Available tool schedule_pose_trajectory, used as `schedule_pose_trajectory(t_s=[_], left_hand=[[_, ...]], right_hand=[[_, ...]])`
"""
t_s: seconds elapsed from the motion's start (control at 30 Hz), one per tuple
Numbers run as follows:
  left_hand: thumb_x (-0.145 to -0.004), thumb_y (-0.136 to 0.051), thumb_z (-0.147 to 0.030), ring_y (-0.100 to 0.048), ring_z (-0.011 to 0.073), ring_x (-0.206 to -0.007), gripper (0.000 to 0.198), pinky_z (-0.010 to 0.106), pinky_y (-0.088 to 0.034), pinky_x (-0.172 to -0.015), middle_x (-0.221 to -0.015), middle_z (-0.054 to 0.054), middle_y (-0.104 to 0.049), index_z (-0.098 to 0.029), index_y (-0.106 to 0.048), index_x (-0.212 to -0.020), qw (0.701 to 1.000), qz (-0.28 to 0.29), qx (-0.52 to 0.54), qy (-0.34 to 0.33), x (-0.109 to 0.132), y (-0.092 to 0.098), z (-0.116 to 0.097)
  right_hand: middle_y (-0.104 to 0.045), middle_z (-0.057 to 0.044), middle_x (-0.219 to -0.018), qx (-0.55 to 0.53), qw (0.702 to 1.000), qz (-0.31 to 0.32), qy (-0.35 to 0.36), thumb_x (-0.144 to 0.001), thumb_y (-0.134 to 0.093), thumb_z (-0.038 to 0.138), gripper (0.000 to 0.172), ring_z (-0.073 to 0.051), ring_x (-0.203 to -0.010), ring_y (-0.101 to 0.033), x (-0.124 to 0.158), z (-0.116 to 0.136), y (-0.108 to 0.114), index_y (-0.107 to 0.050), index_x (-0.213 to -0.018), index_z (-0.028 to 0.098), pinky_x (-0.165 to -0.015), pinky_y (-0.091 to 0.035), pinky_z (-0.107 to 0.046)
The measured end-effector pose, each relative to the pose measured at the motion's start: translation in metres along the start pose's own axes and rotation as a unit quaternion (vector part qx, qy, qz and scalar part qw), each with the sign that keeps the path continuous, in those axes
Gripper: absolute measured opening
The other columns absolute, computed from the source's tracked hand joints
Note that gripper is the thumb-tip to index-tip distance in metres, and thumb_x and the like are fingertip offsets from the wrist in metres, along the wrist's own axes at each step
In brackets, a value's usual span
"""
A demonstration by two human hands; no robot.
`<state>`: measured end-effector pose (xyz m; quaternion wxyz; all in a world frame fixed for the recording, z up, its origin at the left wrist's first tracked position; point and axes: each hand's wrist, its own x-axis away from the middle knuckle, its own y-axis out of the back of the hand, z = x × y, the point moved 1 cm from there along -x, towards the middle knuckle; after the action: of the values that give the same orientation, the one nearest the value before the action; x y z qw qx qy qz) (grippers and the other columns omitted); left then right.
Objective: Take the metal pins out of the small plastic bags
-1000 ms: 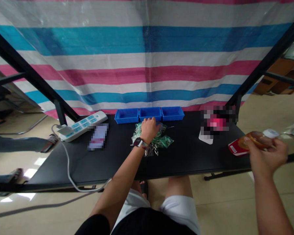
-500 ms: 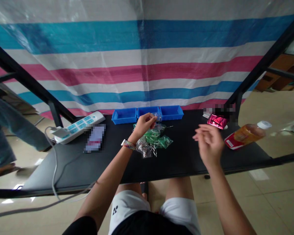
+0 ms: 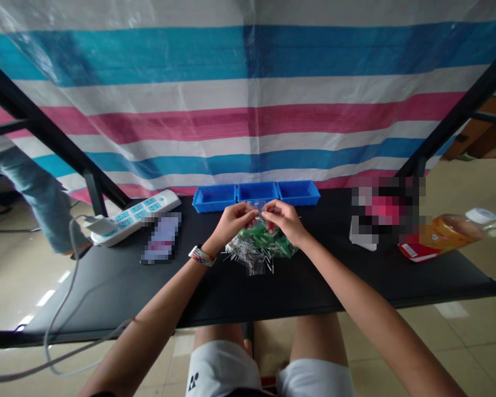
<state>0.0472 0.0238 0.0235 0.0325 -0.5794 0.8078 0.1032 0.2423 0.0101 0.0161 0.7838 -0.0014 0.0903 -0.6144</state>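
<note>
My left hand (image 3: pixel 234 221) and my right hand (image 3: pixel 286 220) meet above the middle of the black table, fingertips pinched. Between them is a small clear plastic bag (image 3: pixel 257 206), partly hidden by the fingers; both hands seem to grip it. Directly below lies a pile of green plastic bags (image 3: pixel 268 241) and loose, thin metal pins (image 3: pixel 244 251), with another clear bag (image 3: pixel 255 267) at its near edge. Three blue trays (image 3: pixel 215 198) stand in a row just beyond my hands.
To the left are a white power strip (image 3: pixel 137 216) with a plugged-in cable and a phone (image 3: pixel 162 237). A drink bottle (image 3: pixel 448 234) lies at the right beside blurred items. A striped sheet (image 3: pixel 248 121) hangs behind; another person's leg (image 3: pixel 41 204) shows at far left.
My right hand has moved left from near the bottle to meet my left hand at the clear bag. More loose metal pins show on the pile. The view has shifted slightly.
</note>
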Motion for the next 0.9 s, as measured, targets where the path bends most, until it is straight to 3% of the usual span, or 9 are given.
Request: schedule_pose_trajectory(t_s=[0.17,0.47,0.6,0.73,0.9], left_hand=[[-0.082,-0.087,-0.057,-0.059,0.0120,-0.061,0.045,0.023,-0.046,-0.059,-0.071,0.001,-0.068,-0.015,-0.072,-0.087,1.000,-0.003,-0.010,-0.017,0.004,0.000,-0.003],[-0.091,-0.080,-0.054,-0.054,0.0117,-0.063,0.043,0.024,-0.041,-0.060,-0.069,0.000,-0.064,-0.016,-0.067,-0.078,0.995,-0.002,-0.067,-0.070,0.012,-0.002,-0.001],[-0.097,-0.070,-0.061,-0.051,0.0115,-0.056,0.056,0.025,-0.039,-0.057,-0.058,0.001,-0.061,-0.017,-0.065,-0.064,0.993,-0.024,-0.101,-0.063,0.014,-0.004,0.002],[-0.102,-0.054,-0.069,-0.064,0.0168,-0.062,0.066,0.027,-0.045,-0.059,-0.066,0.010,-0.074,-0.015,-0.075,-0.071,0.999,-0.028,-0.034,-0.030,0.016,-0.006,0.003],[-0.094,-0.073,-0.058,-0.063,0.0156,-0.062,0.047,0.026,-0.046,-0.057,-0.075,0.009,-0.078,-0.014,-0.081,-0.080,0.997,-0.061,-0.030,-0.046,0.015,-0.007,0.001]], right_hand=[[-0.063,0.004,-0.060,-0.002,0.999,-0.030,0.024,-0.075,-0.087,0.050,0.036,-0.014,-0.051,-0.057,-0.002,-0.007,0.006,-0.068,-0.084,0.022,-0.050,-0.050,-0.027],[-0.063,0.004,-0.064,-0.017,1.000,-0.021,0.012,-0.077,-0.085,0.047,0.031,-0.013,-0.052,-0.059,0.004,-0.010,0.015,-0.069,-0.086,0.021,-0.048,-0.050,-0.026],[-0.066,0.002,-0.071,0.042,0.995,-0.041,0.076,-0.082,-0.083,0.047,0.028,-0.012,-0.049,-0.057,0.009,-0.007,0.012,-0.071,-0.086,0.022,-0.047,-0.049,-0.026],[-0.075,-0.004,-0.082,0.139,0.976,-0.072,0.154,-0.091,-0.078,0.046,0.023,-0.019,-0.058,-0.069,0.017,-0.001,0.009,-0.076,-0.091,0.023,-0.054,-0.055,-0.032],[-0.080,-0.008,-0.100,0.222,0.945,-0.080,0.227,-0.097,-0.073,0.041,0.018,-0.024,-0.079,-0.075,0.021,0.002,0.010,-0.082,-0.095,0.026,-0.071,-0.063,-0.039]])
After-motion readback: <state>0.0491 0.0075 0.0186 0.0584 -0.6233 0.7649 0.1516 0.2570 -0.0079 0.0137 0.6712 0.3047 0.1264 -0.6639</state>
